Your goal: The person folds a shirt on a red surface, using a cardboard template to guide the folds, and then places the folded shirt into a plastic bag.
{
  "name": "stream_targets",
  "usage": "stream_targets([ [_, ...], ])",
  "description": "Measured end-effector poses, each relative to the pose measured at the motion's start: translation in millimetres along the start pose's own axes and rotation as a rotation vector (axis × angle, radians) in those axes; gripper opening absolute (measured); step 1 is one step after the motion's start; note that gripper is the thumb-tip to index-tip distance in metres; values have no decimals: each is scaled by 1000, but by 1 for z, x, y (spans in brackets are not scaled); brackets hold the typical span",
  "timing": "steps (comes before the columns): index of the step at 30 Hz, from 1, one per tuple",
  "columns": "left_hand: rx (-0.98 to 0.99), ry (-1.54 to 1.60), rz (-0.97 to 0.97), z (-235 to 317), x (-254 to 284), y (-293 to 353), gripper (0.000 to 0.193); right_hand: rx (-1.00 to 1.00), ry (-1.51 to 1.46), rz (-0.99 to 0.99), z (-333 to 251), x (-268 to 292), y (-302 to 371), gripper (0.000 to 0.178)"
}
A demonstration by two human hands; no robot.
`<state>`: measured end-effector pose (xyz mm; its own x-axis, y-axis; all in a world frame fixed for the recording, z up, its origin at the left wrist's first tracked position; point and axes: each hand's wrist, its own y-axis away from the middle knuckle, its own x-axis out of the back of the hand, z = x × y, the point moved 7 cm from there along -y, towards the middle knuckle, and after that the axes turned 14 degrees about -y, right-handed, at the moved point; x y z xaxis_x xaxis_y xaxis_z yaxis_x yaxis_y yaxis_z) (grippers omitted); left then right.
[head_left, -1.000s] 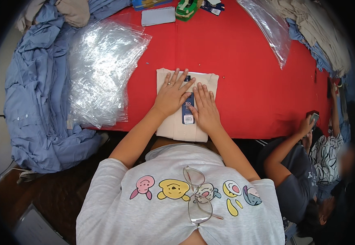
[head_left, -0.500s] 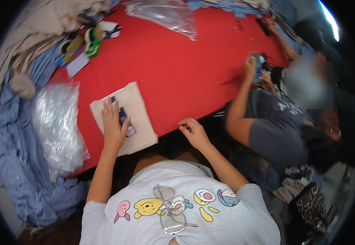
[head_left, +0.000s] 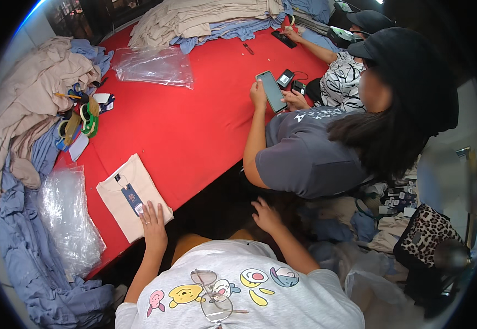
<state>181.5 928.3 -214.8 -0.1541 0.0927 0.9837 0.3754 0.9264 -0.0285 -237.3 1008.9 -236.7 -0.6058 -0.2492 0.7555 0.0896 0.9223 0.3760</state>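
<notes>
A folded beige shirt (head_left: 148,186) lies on the red table near its front edge, at my left. A navy hang tag (head_left: 132,198) on a thin string rests on top of it, below the small dark neck label. My left hand (head_left: 153,223) lies flat over the shirt's near edge, fingers spread and fingertips by the tag's lower end. My right hand (head_left: 266,215) hovers off the table edge above the dark gap, loosely bent, with nothing in it.
Clear plastic bags (head_left: 68,214) lie left of the shirt; another clear plastic sheet (head_left: 153,67) is farther back. Tape rolls (head_left: 89,118) sit by heaped beige clothes (head_left: 35,98). A co-worker at right holds a phone (head_left: 271,90); another person is beyond. Folded clothes (head_left: 205,22) are stacked at the back.
My left hand has slid down from the tag to the shirt's near edge, uncovering the label and tag. The view has shifted toward the right. The co-worker's phone now shows more plainly.
</notes>
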Motion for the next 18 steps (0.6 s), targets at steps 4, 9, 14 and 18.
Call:
stream_targets([
  [4,26,35,-55,-12,-16,6,83,-18,-116,-215,8,-43,-8,47],
  [9,0,83,-90,-14,19,2,99,-85,-55,-398,4,-79,-2,51],
  [14,104,179,-115,-15,31,4,87,-55,37,-468,-17,-86,-20,52],
  [18,147,394,-16,-31,48,-9,73,4,38,-378,-54,-72,-53,48],
])
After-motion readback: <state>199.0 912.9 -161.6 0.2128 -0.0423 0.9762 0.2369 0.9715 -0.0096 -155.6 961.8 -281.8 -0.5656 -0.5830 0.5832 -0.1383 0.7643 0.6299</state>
